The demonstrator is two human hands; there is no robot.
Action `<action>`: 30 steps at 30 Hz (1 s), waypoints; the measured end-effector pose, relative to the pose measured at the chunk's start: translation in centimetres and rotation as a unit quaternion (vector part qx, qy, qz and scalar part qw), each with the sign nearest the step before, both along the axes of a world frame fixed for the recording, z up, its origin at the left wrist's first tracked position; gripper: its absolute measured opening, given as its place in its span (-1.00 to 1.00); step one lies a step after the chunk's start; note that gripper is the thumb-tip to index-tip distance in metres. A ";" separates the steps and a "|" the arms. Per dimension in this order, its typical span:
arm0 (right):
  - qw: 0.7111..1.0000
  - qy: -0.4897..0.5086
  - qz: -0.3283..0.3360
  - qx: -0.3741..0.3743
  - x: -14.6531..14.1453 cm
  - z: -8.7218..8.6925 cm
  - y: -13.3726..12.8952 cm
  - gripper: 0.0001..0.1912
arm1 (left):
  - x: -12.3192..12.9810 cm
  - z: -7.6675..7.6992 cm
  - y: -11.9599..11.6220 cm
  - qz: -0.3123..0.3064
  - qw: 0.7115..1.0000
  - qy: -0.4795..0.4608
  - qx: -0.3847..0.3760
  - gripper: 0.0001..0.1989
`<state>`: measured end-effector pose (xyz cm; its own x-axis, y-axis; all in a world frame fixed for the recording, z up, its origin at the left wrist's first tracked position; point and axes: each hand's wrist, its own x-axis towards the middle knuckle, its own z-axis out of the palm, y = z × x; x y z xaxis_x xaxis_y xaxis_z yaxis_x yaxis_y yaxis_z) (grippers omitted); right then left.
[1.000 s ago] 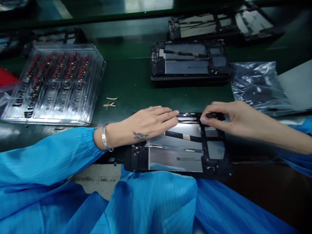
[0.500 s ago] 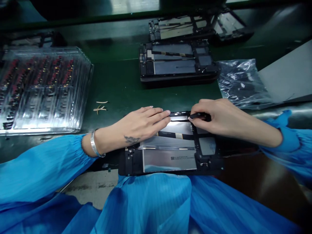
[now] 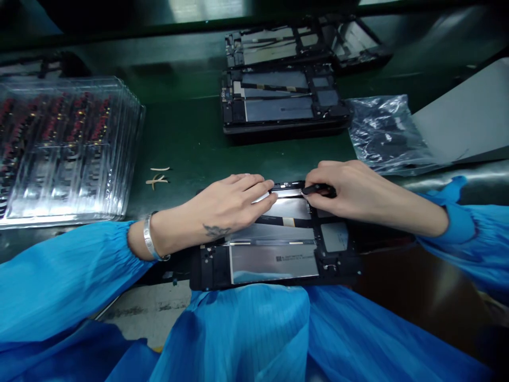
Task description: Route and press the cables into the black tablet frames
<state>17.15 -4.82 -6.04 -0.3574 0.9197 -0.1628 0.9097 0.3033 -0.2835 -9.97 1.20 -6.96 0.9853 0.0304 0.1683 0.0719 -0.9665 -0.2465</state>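
Note:
A black device frame [image 3: 274, 260] with silver battery panels lies at the table's near edge, against the blue clothing. My left hand [image 3: 230, 204] rests palm down over its upper left part, fingers stretched toward the far edge, with nothing held. At the far edge, right of those fingertips, my right hand [image 3: 338, 188] is closed around a small black tool [image 3: 321, 189]. The tool's tip is hidden by the fingers. Near the right hand, a thin strip [image 3: 288, 193] runs along the frame's far edge.
Stacked clear trays [image 3: 71, 154] with small red and black parts stand left. More device frames [image 3: 278, 101] lie stacked at the back. A clear plastic bag [image 3: 385, 132] sits right, beside a pale sheet [image 3: 469, 114]. Small beige strips [image 3: 158, 180] lie on the green mat [image 3: 183, 132].
The whole view has shifted slightly, so most things appear a little further left. Both hands keep nearly the same places on the device; the left fingers have moved slightly.

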 end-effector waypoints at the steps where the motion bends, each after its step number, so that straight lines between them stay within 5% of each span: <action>1: 1.000 -0.001 -0.001 0.002 0.0 -0.1 0.0 -0.78 | 0.2 0.2 -0.1 0.005 1.000 0.011 0.002 -0.60; 6: 1.000 -0.012 0.008 0.022 0.1 -0.3 0.4 -0.85 | 2.1 0.6 -0.9 0.039 0.997 0.060 0.030 -0.59; 10: 0.973 0.115 -0.022 0.198 -0.4 1.1 -1.7 -0.87 | 3.7 0.4 -1.4 0.048 0.997 0.043 0.046 -0.63; 13: 0.870 0.394 -0.134 0.264 -2.5 1.3 -5.5 -0.76 | 4.2 0.8 -1.0 0.022 0.998 0.055 0.019 -0.66; 15: 0.789 0.574 -0.113 0.188 -4.7 0.2 -8.2 -0.58 | 4.4 1.3 -0.2 0.034 0.996 0.076 -0.027 -0.65; 16: 0.771 0.607 -0.114 0.157 -5.8 -0.7 -9.4 -0.49 | 4.5 1.5 0.3 0.058 0.993 0.078 -0.065 -0.65; 20: 0.776 0.622 -0.094 0.044 -9.5 -4.1 -11.3 -0.24 | 4.7 1.8 2.5 0.153 0.946 0.054 -0.280 -0.71; 25: 0.794 0.574 -0.034 0.197 -10.1 -5.1 -10.6 -0.45 | 4.6 1.9 4.7 0.198 0.876 0.064 -0.436 -0.66; 30: 0.797 0.530 -0.028 0.287 -10.3 -5.6 -9.5 -0.60 | 3.8 2.4 5.5 0.194 0.852 0.015 -0.485 -0.69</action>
